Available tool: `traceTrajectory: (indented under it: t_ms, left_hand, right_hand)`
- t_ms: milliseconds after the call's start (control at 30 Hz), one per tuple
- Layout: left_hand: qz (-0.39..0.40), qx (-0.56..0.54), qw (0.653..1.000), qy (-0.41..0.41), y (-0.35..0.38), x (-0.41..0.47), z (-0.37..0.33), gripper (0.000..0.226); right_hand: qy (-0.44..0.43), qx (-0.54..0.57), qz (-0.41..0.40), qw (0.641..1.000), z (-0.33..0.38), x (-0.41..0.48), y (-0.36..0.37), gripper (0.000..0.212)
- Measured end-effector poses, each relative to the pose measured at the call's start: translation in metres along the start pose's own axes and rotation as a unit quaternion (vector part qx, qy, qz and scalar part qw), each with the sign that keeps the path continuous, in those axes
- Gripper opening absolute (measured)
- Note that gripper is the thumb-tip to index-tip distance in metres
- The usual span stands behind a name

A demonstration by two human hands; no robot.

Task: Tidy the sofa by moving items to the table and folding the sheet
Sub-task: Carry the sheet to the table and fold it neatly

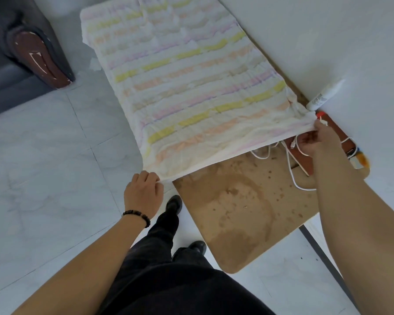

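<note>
A white sheet (184,83) with yellow, pink and orange stripes lies spread flat over the far part of a stained brown table (237,214). My left hand (143,192) pinches the sheet's near left corner at the table's left edge. My right hand (321,139) pinches the near right corner, close to the wall. The sheet's left side hangs a little over the table edge.
A white cable (291,169) trails across the table under my right hand. A white tube (325,95) leans at the wall, with a brown flat item (305,155) and small objects beside it. The grey sofa with its brown arm (39,57) stands at the upper left. White tiled floor surrounds the table.
</note>
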State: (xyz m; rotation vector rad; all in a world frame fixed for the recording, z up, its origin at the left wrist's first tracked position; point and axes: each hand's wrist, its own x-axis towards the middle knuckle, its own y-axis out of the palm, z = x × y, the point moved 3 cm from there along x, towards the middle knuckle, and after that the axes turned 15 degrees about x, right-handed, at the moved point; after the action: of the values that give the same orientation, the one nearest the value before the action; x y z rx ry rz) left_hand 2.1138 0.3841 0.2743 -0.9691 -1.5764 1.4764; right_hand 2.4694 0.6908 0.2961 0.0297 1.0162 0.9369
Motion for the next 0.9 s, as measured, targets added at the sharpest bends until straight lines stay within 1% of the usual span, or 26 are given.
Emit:
traceTrajectory:
  t_ms: [33, 67, 167, 200, 300, 367, 433, 500, 600, 633, 700, 800, 900]
  left_hand:
    - [-0.009, -0.013, 1.0, -0.02, -0.005, 0.009, 0.006, 0.012]
    - [-0.018, -0.026, 0.999, -0.037, -0.009, 0.019, 0.013, 0.012]
    - [-0.046, -0.064, 0.993, -0.085, -0.023, 0.057, 0.036, 0.019]
    - [-0.059, -0.074, 0.99, -0.102, -0.027, 0.071, 0.044, 0.021]
    - [-0.081, -0.096, 0.981, -0.146, -0.036, 0.117, 0.07, 0.026]
    - [-0.084, -0.113, 0.976, -0.166, -0.035, 0.152, 0.09, 0.029]
    - [-0.086, -0.141, 0.97, -0.177, -0.032, 0.192, 0.109, 0.028]
    - [-0.089, -0.174, 0.966, -0.17, -0.024, 0.237, 0.125, 0.027]
    - [-0.069, -0.213, 0.96, -0.167, -0.004, 0.311, 0.148, 0.027]
    - [-0.054, -0.219, 0.959, -0.171, 0.004, 0.335, 0.156, 0.027]
    - [-0.031, -0.198, 0.965, -0.17, 0.017, 0.378, 0.176, 0.028]
    - [0.003, -0.091, 0.987, -0.133, 0.03, 0.432, 0.213, 0.03]
    - [0.023, -0.007, 0.994, -0.107, 0.042, 0.48, 0.248, 0.028]
  right_hand:
    - [-0.004, 0.019, 0.0, 1.0, 0.002, -0.004, 0.009, 0.022]
    - [-0.01, 0.025, 0.006, 1.0, 0.004, -0.008, 0.02, 0.021]
    - [-0.031, -0.003, 0.012, 0.999, 0.005, -0.017, 0.053, 0.009]
    - [-0.037, -0.004, 0.01, 0.999, 0.003, -0.018, 0.066, 0.009]
    - [-0.042, 0.01, 0.021, 0.999, -0.005, -0.017, 0.106, 0.02]
    - [-0.051, -0.003, 0.025, 0.998, -0.014, -0.011, 0.132, 0.019]
    - [-0.079, -0.073, 0.029, 0.994, -0.025, -0.001, 0.16, 0.019]
    - [-0.11, -0.13, 0.04, 0.985, -0.037, 0.015, 0.193, 0.026]
    - [-0.141, -0.131, 0.009, 0.981, -0.053, 0.044, 0.244, 0.023]
    - [-0.15, -0.126, -0.006, 0.981, -0.061, 0.054, 0.261, 0.026]
    - [-0.171, -0.134, -0.02, 0.976, -0.08, 0.072, 0.302, 0.031]
    - [-0.187, -0.176, -0.028, 0.966, -0.111, 0.099, 0.358, 0.033]
    - [-0.193, -0.221, -0.024, 0.956, -0.137, 0.128, 0.408, 0.033]
